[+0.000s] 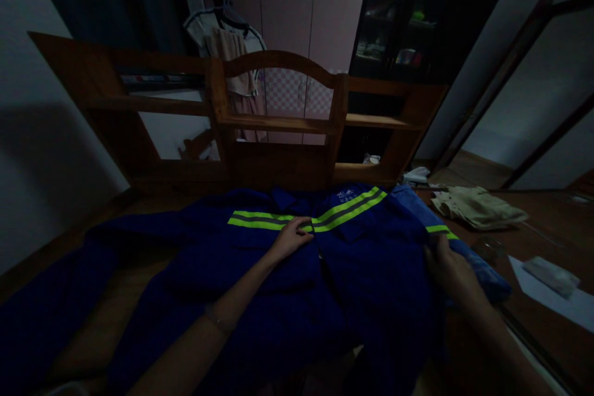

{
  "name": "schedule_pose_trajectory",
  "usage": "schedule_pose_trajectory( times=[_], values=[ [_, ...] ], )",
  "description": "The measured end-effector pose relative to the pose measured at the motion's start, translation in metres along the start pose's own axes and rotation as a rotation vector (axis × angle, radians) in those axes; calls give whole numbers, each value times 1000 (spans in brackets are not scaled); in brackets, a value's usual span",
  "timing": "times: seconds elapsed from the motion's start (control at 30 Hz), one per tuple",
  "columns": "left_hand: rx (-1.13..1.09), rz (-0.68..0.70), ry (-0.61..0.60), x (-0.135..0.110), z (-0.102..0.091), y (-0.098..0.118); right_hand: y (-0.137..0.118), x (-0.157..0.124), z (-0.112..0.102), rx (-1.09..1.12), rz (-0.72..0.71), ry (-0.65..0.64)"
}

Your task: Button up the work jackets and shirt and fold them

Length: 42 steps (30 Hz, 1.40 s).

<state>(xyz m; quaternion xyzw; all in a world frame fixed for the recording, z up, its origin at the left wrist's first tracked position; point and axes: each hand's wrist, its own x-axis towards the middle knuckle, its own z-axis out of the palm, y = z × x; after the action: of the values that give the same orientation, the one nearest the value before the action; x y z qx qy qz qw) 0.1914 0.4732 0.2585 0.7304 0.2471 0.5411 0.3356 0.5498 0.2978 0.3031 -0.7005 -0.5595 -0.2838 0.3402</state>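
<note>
A dark blue work jacket (278,272) with yellow-green and grey reflective stripes lies spread out, its collar toward the wooden headboard. My left hand (292,239) rests on the chest stripe beside the front opening, thumb and forefinger apart with the stripe showing between them. On the other side, my right hand (446,265) is closed on the jacket's sleeve edge, just below a short reflective band; it is slightly blurred and its fingertips are partly hidden. One long sleeve (60,284) stretches out to the left. White lettering marks the chest above the right-hand stripe.
Behind the jacket stands a wooden headboard (278,127) with open shelves. Folded blue jeans (482,272) lie under the right side. Further right are a beige folded garment (477,207), a glass (490,249) and a clear packet (551,276) on white paper.
</note>
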Motion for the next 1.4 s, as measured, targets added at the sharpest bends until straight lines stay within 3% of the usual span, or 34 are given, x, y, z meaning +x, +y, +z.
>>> schedule_pose_trajectory(
  times=[0.07,0.17,0.23,0.3,0.37,0.43,0.53,0.63,0.83,1.1,1.3,1.4],
  values=[
    [-24,-25,6,1,0,0,-21,-11,-4,-62,-85,83],
    [-67,-71,-3,2,-2,1,-76,-18,-24,22,-205,270],
    [-95,-90,-11,1,-2,2,-117,-17,-32,169,-390,184],
    [-102,-81,-6,2,-1,1,-153,-12,-25,268,-594,-11],
    [-61,-66,20,6,0,0,-177,-6,-3,281,-723,-178],
    [4,-71,53,12,2,-3,-189,-1,25,230,-742,-253],
    [80,-104,87,25,5,-6,-193,5,60,141,-725,-283],
    [153,-93,121,30,9,-6,-189,8,73,148,-695,-255],
    [250,6,142,19,14,3,-182,13,70,255,-679,-300],
    [202,81,133,22,13,17,-187,24,66,270,-621,-338],
    [287,58,141,17,0,20,-181,69,51,597,-607,-335],
    [363,40,83,12,-5,18,-182,93,50,700,-584,-498]
  ],
)
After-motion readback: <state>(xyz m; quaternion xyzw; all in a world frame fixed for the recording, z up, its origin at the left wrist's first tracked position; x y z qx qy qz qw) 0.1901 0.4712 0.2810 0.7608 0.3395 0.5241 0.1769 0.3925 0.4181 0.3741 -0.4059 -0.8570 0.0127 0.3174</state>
